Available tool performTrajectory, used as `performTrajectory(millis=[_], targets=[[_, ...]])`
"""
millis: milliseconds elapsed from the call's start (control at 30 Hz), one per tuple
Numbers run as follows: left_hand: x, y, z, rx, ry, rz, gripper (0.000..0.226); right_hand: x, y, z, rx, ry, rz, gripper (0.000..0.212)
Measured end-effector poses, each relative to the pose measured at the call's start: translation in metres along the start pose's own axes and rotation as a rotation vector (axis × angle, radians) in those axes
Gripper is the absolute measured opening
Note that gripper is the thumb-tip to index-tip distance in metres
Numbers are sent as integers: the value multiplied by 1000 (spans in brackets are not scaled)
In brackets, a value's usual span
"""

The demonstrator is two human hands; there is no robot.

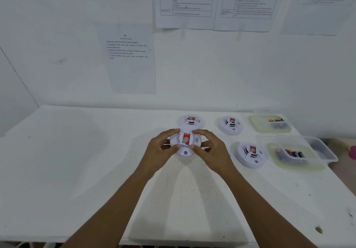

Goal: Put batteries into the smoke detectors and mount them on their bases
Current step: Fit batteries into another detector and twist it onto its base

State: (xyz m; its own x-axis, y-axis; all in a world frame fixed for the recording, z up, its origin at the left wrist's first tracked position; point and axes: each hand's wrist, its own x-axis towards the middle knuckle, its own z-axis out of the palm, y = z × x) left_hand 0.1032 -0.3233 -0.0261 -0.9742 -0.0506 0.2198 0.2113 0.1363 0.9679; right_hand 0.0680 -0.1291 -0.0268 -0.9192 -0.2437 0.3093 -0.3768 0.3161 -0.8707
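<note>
A white round smoke detector (185,147) with a red label sits face up at the middle of the white table (77,161). My left hand (160,147) grips its left rim with curled fingers and thumb. My right hand (211,148) grips its right rim the same way. Three more detectors lie nearby: one (191,121) just behind, one (231,125) at the back right, one (251,154) to the right. Batteries (293,153) lie in a clear tray (316,147) at the right; more batteries (276,120) lie in a green-rimmed lid (256,126) behind it.
The wall (192,74) rises right behind the table, with printed sheets (129,55) taped to it. The table's right edge runs close past the trays. A pink object (353,152) shows beyond that edge.
</note>
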Motion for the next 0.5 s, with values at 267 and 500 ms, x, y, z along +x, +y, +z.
performTrajectory(millis=[267,500], targets=[[0,-8,-3,76,-6,65,49,-4,0,3,-5,3,-3,44],[-2,-16,-7,100,1,85,48,-8,0,9,-15,15,-3,42]])
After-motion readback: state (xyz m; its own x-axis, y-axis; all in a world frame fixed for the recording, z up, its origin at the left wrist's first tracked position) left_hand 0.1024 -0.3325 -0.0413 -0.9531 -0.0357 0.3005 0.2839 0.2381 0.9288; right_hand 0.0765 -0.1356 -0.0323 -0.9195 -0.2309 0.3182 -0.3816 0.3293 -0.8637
